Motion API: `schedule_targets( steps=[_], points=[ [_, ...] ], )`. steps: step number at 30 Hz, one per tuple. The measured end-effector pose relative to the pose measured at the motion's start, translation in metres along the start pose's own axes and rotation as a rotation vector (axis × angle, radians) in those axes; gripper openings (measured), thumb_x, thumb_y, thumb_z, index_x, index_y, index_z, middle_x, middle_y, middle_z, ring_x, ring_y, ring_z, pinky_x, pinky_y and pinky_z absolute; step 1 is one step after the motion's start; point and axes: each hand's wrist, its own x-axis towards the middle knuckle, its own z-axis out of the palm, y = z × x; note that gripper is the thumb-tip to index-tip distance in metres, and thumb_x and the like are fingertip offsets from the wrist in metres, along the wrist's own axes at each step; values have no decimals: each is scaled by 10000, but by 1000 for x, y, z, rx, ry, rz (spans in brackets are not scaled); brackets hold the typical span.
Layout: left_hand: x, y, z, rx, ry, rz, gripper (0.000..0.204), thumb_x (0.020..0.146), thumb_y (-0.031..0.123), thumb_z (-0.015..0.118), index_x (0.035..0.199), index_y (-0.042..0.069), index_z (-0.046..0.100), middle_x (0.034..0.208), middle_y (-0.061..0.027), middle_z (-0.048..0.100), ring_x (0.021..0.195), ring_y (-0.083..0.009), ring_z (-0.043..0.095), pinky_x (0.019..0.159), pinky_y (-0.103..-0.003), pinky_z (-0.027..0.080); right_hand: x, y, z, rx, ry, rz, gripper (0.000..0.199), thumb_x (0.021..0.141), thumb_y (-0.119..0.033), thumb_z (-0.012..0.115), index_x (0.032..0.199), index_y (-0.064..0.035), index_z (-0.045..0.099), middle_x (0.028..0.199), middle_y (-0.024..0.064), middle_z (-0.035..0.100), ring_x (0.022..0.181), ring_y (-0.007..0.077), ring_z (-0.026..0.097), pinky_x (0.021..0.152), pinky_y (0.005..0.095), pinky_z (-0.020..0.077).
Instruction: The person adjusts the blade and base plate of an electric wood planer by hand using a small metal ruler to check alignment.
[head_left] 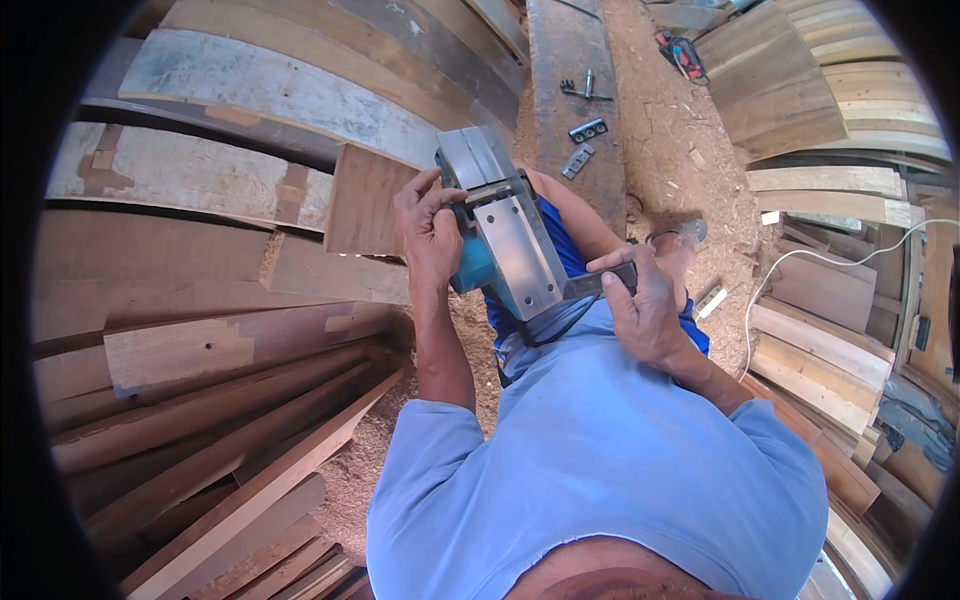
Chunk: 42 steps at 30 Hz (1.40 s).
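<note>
An electric hand planer [515, 250] with a teal body lies upside down over my lap, its shiny metal sole facing up. My left hand [430, 225] grips it along the left side, with fingertips near the slot across the sole. My right hand [640, 300] is closed around a dark flat piece [590, 285] at the planer's right near corner; I cannot tell whether it is part of the planer. Ahead on the plank bench [575, 50] lie a T-shaped metal tool [587, 86], a dark block with round holes [588, 130] and a small grey metal plate [577, 161].
Stacked boards [280, 90] crowd the left side, and more timber [830, 365] lies at the right. Sawdust and shavings [680, 150] cover the floor. A red and black tool [682, 56] sits far right. A white cord [790, 255] and a white power strip [711, 301] lie nearby.
</note>
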Motion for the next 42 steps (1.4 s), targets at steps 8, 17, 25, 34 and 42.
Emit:
schedule_targets(
  steps=[8,17,25,34,42],
  points=[
    [-2,-1,-2,43,-19,14,388,813,-29,461,987,31,803,1355,-202,638,1297,-319,584,1110,-430,468,-3,5,4,74,-43,81,135,1027,-43,559,1153,-14,596,691,21,541,586,107,526,571,304,428],
    [-1,-2,-2,26,-27,64,379,798,-39,468,974,24,797,1338,-202,654,1286,-324,593,1113,-437,470,-5,2,3,10,-31,53,129,1026,-44,563,1143,-8,600,676,23,539,569,107,526,550,304,419],
    [3,5,-4,30,-95,129,347,766,-69,492,915,18,793,1303,-200,677,1254,-328,610,1114,-428,481,-6,4,4,38,-32,62,126,1034,-40,554,1148,-11,600,676,20,534,578,106,523,554,304,419],
    [-1,-1,2,111,26,48,320,776,-40,533,893,74,809,1317,-197,666,1273,-358,549,1092,-450,452,-5,4,4,25,-11,32,129,1020,-32,564,1141,-8,604,682,31,550,574,120,528,558,312,426],
    [-1,-3,0,82,4,-1,350,783,-39,518,931,67,817,1337,-201,659,1272,-353,561,1095,-453,459,-1,4,-3,-7,22,17,132,1021,-33,569,1149,-6,593,748,54,583,602,120,542,585,304,441]
  ],
)
